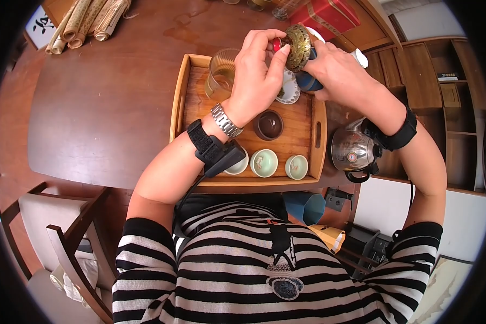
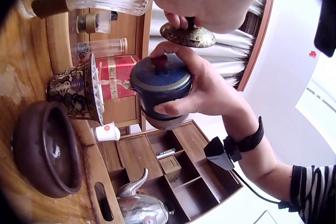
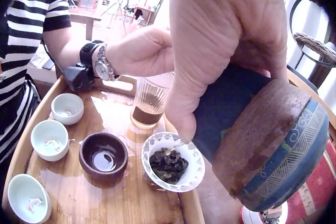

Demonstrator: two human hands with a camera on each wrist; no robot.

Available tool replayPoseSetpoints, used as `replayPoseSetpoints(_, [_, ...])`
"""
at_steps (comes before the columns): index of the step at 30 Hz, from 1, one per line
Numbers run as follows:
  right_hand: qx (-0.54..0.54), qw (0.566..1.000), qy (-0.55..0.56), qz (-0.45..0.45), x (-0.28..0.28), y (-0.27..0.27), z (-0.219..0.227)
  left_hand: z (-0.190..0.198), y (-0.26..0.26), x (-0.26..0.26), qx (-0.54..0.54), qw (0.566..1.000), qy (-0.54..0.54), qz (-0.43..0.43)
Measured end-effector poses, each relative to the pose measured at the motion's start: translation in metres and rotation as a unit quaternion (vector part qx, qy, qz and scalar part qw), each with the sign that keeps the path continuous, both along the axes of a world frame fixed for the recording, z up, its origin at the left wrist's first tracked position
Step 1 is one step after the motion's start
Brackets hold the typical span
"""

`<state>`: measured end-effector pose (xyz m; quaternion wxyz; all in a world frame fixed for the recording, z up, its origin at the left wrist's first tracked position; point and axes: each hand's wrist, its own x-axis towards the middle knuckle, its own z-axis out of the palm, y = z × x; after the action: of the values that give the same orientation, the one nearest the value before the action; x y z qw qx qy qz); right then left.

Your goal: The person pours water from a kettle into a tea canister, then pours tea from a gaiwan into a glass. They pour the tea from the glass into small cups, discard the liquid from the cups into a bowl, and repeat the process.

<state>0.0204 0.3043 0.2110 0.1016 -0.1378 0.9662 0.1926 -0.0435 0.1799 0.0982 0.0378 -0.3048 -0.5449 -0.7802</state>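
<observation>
My left hand (image 1: 256, 70) pinches the small knob of an ornate gold-and-dark lid (image 2: 188, 36), held up in the air. Beside it, my right hand (image 1: 343, 70) grips a blue lidded pot (image 2: 161, 88) with a brown band (image 3: 262, 134), tilted, thumb and fingers round its body. The pot's own lid has a dark red knob (image 2: 159, 60). Below the hands on the wooden tray (image 1: 179, 102) stands a patterned tea bowl (image 2: 75, 90) with a pale inside. Dark tea leaves (image 3: 168, 165) lie in it. In the head view the raised lid partly hides the pot.
Also on the tray are a ribbed glass pitcher (image 1: 215, 89) with amber liquid, a dark brown bowl (image 1: 269, 125) and small pale green cups (image 1: 263, 163). A steel kettle (image 1: 351, 148) stands right of the tray. A red box (image 1: 329, 16) sits behind, rolled mats (image 1: 86, 24) far left.
</observation>
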Motion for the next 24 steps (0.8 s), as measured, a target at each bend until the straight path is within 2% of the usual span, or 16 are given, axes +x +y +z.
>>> replayPoseSetpoints(24, [0.029, 0.999, -0.026, -0.017, -0.0008, -0.0055, 0.0022, -0.0017, 0.0018, 0.0025, -0.003, 1.0, 0.009, -0.003])
